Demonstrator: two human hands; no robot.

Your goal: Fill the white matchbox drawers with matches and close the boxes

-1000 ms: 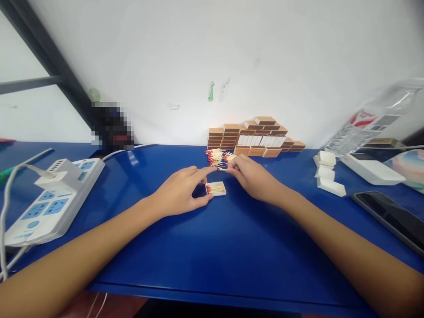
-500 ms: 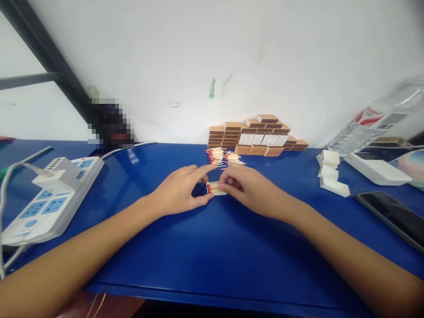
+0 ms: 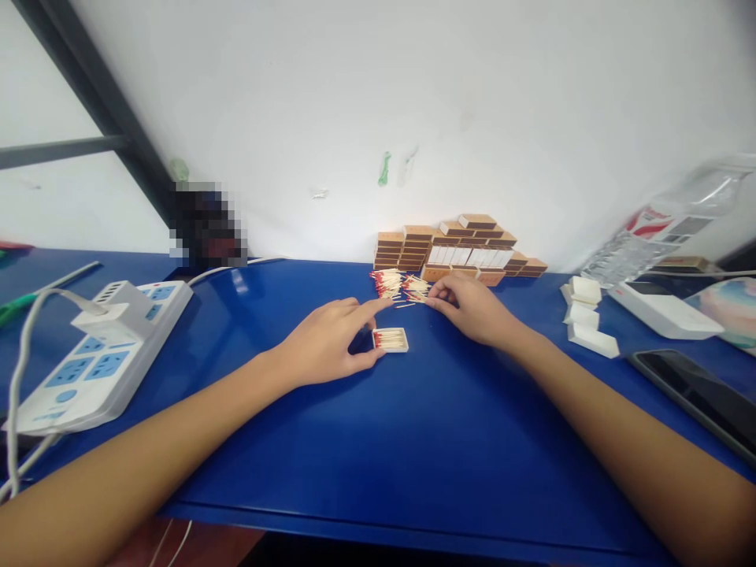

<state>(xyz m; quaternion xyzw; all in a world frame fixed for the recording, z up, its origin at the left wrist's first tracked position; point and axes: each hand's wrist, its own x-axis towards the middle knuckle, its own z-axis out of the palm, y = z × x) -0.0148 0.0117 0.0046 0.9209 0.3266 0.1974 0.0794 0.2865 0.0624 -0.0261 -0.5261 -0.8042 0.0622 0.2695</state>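
Observation:
A small white matchbox tray lies on the blue table with a layer of red-tipped matches in it. My left hand steadies its left end, the thumb at the near corner and a finger at the far one, while the index finger stretches out above. Two loose heaps of matches lie behind the tray, a left heap and a right heap. At the right heap's edge, my right hand has thumb and fingertips pinched on the end of a match; how many it grips is hard to see.
Stacked matchboxes stand against the wall behind the heaps. To the right are several white trays, a phone, a white device and a tilted plastic bottle. A power strip with a cable lies left.
My right hand has left the matchbox tray and moved back and right to the right heap of matches. The left hand has stayed at the tray. The view has shifted slightly.

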